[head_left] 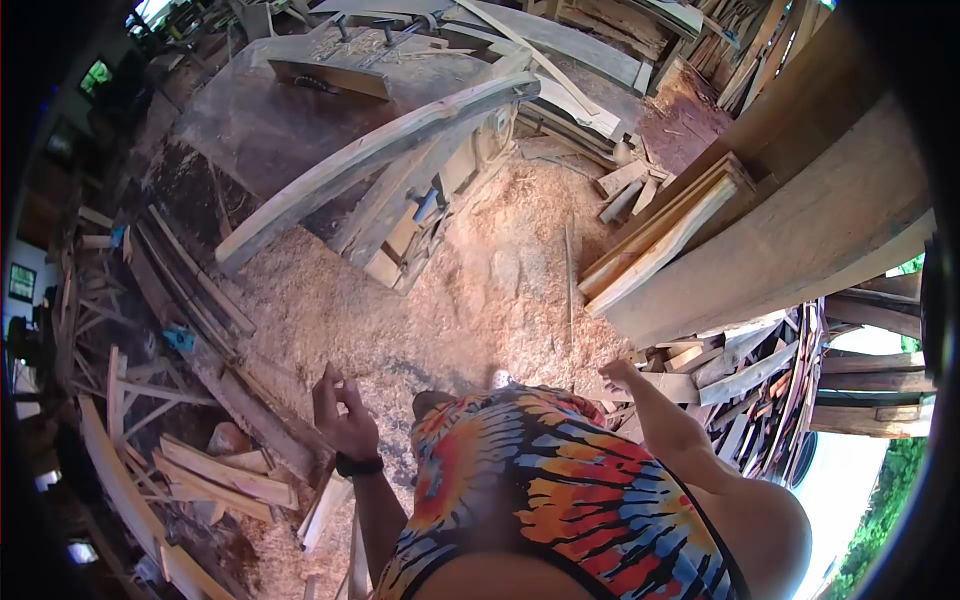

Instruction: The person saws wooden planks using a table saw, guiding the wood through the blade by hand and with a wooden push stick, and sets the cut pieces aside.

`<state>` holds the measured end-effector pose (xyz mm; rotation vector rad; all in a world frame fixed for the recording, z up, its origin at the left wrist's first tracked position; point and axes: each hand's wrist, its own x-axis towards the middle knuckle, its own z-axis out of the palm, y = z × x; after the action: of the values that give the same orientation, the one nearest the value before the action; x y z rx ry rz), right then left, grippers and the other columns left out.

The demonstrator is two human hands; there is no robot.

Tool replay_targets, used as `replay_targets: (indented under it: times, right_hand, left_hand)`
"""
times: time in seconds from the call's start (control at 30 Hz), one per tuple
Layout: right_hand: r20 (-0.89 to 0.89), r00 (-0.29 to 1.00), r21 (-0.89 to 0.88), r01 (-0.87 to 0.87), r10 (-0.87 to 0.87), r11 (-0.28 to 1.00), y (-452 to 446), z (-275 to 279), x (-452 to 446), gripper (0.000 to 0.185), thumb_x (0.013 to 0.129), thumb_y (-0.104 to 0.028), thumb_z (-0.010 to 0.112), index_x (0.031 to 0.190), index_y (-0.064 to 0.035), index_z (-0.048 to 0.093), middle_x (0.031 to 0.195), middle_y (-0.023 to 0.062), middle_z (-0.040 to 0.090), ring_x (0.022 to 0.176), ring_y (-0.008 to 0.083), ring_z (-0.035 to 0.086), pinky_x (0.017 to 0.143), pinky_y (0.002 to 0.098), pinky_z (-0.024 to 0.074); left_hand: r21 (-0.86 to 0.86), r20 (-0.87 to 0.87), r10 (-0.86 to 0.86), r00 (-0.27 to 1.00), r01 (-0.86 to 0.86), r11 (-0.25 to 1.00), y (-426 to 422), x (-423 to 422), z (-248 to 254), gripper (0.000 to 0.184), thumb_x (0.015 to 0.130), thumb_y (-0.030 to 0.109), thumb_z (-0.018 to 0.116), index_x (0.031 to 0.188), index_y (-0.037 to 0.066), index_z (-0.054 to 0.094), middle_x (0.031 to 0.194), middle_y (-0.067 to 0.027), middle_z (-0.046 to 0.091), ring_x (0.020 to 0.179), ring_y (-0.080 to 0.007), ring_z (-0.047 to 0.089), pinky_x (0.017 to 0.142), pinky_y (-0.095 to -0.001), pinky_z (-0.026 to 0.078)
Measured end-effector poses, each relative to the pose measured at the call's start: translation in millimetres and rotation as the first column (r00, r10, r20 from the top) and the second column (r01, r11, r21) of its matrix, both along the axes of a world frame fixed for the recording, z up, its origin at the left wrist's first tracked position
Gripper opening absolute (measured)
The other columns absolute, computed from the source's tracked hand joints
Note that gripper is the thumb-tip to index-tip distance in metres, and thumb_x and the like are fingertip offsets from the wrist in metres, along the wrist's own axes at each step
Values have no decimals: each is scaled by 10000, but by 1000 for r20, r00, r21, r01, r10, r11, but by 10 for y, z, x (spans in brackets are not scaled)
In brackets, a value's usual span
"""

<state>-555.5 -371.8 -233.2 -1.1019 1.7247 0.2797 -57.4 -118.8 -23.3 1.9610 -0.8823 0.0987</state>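
My left hand (347, 412), with a dark band on the wrist, hangs above the shavings-covered floor with its fingers bent but apart; nothing is in it. My right hand (618, 374) is small in view, its fingers curled in loosely and no object visible in them. It hangs near the pile of wood offcuts (740, 372). Neither hand appears to touch anything. Ahead, a long curved timber (370, 160) rests along the edge of a worktable (250, 115). A blue-handled clamp (427, 205) is on the wooden pieces below it.
Wood shavings (510, 250) cover the floor ahead. Large wide planks (800, 220) lean in from the right, beside a rough-edged board (670, 240). Loose boards (225, 475) lie at the left. A wooden board (330, 80) stands on edge on the worktable.
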Motion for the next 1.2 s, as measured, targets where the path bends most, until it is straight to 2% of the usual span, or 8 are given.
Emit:
replay_targets:
  times: [0.07, 0.3, 0.47, 0.63, 0.73, 0.97, 1.17, 1.2]
  right_hand:
    - [38, 993, 74, 113, -116, 991, 363, -444, 127, 305, 905, -303, 693, 1079, -52, 677, 880, 78, 683, 697, 215, 674, 541, 356, 533]
    - [15, 973, 203, 223, -231, 953, 398, -553, 344, 283, 885, -238, 722, 1088, -43, 689, 867, 103, 683, 660, 221, 646, 574, 371, 539]
    - [113, 975, 151, 172, -190, 973, 108, -519, 803, 278, 902, -312, 672, 1003, -55, 695, 914, 77, 698, 724, 194, 692, 578, 362, 561]
    - [195, 944, 103, 252, -268, 962, -534, -384, 1132, 362, 881, -305, 695, 1133, -45, 667, 904, 98, 693, 679, 186, 685, 543, 316, 551]
    - [215, 937, 44, 274, -277, 961, -1107, -141, 1303, 408, 873, -276, 706, 1187, -24, 644, 940, 106, 700, 681, 194, 684, 571, 324, 556]
    - [183, 982, -97, -22, 40, 995, -2713, -146, 1578, 504, 875, -274, 713, 1253, 39, 600, 1022, 175, 704, 723, 189, 685, 621, 323, 554]
    - [260, 941, -113, -195, 218, 974, -4468, -172, 2350, 389, 898, -269, 681, 1145, 27, 629, 974, 111, 679, 695, 167, 638, 574, 298, 508]
    - [274, 926, -94, -241, 258, 966, -4776, -560, 2403, 387, 894, -278, 686, 1137, 20, 639, 962, 112, 680, 696, 172, 641, 580, 307, 517]
  left_hand:
    - [48, 23, -97, 995, 96, 994, -148, 266, 173, 306, 929, 39, 566, 1225, -30, 608, 930, -100, 613, 691, -185, 548, 660, -340, 472]
    - [77, 85, -280, 956, 274, 959, -1252, 751, 246, 327, 921, 11, 581, 1247, -22, 583, 885, -61, 603, 661, -127, 505, 590, -290, 430]
    - [144, -117, -258, 959, 273, 951, -2070, 1190, -31, 354, 896, 93, 651, 1224, -27, 591, 915, -102, 607, 644, -180, 536, 609, -325, 459]
    - [214, -179, -336, 925, 370, 904, -2913, 1417, -16, 409, 884, 157, 680, 1229, -37, 579, 936, -134, 606, 678, -223, 546, 587, -341, 472]
    - [261, -140, -358, 923, 383, 886, -3353, 1602, -225, 493, 876, 211, 681, 1278, -34, 535, 1097, -220, 610, 993, -369, 600, 886, -437, 484]
    - [529, 20, 4, 1000, -14, 849, -4035, 1887, -403, 666, 849, 327, 699, 1328, -74, 466, 1297, -306, 507, 1231, -452, 468, 1041, -508, 379]
    - [802, -35, 258, 965, -127, 584, -4618, 2080, -547, 969, 826, 563, 666, 1391, -159, 351, 1416, -385, 383, 1362, -484, 345, 1149, -479, 272]
    - [845, -52, 267, 962, -100, 525, -4715, 2080, -496, 1017, 816, 596, 663, 1392, -176, 336, 1428, -395, 360, 1375, -485, 325, 1155, -474, 261]
